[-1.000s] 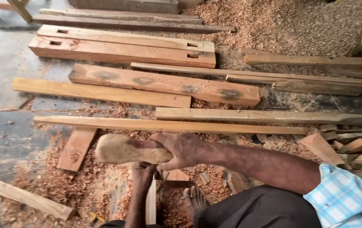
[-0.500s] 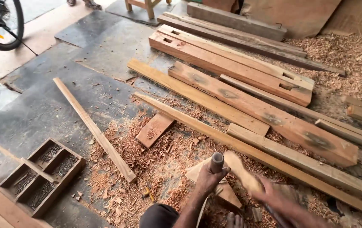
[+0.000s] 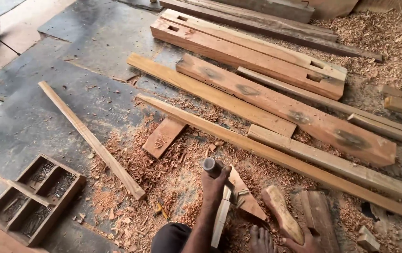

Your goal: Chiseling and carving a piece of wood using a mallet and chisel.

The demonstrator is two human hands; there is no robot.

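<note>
L hand [image 3: 216, 182] clenched round a chisel [image 3: 210, 166], butt end up, blade down on a triangular wood piece [image 3: 250, 201] lying on the floor [image 3: 93, 42] near the bottom edge, centre. R hand [image 3: 304, 243], mostly cut off at the bottom edge, grasps a wooden mallet [image 3: 283, 214], head tilted up-left, just right of the triangle. A pale thin strip [image 3: 220, 220] runs under the L wrist. A bare foot [image 3: 260, 240] sits btw the two hands. Shavings [image 3: 163, 168] all round. Long planks [image 3: 276, 100] lie diagonally beyond, w/ a mortised beam [image 3: 243, 56] further back. Nail tray [image 3: 32, 199] w/ compartments at bottom-left corner; thin batten [image 3: 91, 138] btw tray and shavings.
</note>
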